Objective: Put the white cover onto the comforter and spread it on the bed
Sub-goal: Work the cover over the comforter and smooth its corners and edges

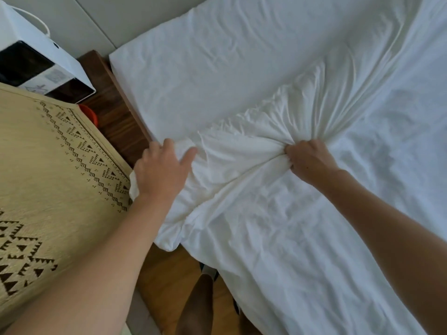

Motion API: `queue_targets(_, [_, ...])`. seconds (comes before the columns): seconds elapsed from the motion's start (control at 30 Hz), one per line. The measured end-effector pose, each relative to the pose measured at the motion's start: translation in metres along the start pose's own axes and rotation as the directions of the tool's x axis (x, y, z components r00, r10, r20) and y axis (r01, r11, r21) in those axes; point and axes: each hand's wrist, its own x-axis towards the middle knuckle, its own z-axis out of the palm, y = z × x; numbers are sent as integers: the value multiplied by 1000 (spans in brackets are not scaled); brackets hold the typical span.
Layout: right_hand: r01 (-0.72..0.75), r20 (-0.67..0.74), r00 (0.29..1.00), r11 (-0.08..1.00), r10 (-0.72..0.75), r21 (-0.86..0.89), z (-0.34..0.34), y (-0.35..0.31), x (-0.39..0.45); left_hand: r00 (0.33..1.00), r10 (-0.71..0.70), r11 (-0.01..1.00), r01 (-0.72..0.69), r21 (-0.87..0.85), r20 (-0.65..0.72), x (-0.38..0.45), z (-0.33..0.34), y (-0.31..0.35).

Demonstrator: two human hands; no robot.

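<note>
Gripping bunched white cover (242, 151), right hand (309, 160).

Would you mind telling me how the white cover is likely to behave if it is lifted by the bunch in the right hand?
Probably floppy: the white cover bunches into tight folds where the right hand grips it. Likely light, since creases radiate far from that grip. Its edge near the left hand would probably sag and trail.

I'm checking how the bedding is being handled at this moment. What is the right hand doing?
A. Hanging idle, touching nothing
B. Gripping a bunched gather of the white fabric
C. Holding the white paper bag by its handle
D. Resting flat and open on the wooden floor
B: the right hand is fisted around a bunch of the white cover, with creases radiating out from its grip.
</note>
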Motion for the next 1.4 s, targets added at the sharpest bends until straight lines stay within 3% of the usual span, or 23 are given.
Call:
queue_targets(0.2, [-160, -59, 983, 970, 173, 183, 16, -8, -37, 990, -13, 999, 6, -46, -141, -34, 14, -10])
queue_targets(0.33, [-215, -130, 959, 945, 253, 247, 30, -28, -50, 946, -273, 956, 246, -158, -176, -24, 12, 8])
queue_targets(0.4, [-233, -128, 952, 928, 279, 291, 38, -32, -51, 926, -307, 942, 263, -207, -221, -16, 6, 25])
queue_targets(0.43, [-236, -137, 948, 924, 287, 301, 42, -33, -51, 938, -239, 958, 185, -221, -251, -13, 4, 37])
queue_targets(0.53, [-227, -144, 948, 918, 285, 324, 47, -33, -50, 948, 145, 961, -203, -190, -283, -3, 6, 73])
queue_targets(0.6, [-226, -179, 939, 918, 295, 327, 52, -31, -50, 925, 289, 921, -339, -193, -247, 7, 9, 98])
queue_targets(0.7, [-214, -224, 926, 912, 303, 349, 55, -28, -47, 885, 416, 875, -452, -172, -209, 20, 14, 132])
queue_targets(0.87, [-165, -242, 929, 897, 282, 410, 67, -21, -41, 743, 656, 752, -659, 28, -132, 7, 61, 131])
queue_targets(1.07, [-140, 56, 990, 900, 128, 414, 55, -16, -44, 786, 617, 787, -613, 71, -40, -2, 85, 126])
queue_targets(1.13, [-183, 209, 974, 832, 83, 524, 41, -6, -42, 781, 623, 782, -620, 64, -35, 1, 84, 126])
queue_targets(1.2, [-324, 383, 922, 634, 47, 702, 25, 6, -40, 790, 612, 791, -609, 62, -36, 1, 87, 125])
queue_targets(1.23, [-377, 401, 914, 504, 65, 777, 19, 10, -40, 797, 603, 797, -601, 60, -39, 2, 88, 126])
queue_targets(1.3, [-346, 277, 932, 350, 233, 870, 6, 13, -39, 812, 582, 813, -580, 52, -48, 3, 87, 131])
queue_targets(1.4, [-283, 17, 828, 391, 561, 876, -6, 14, -31, 868, 486, 868, -493, -56, -100, 5, 75, 147])
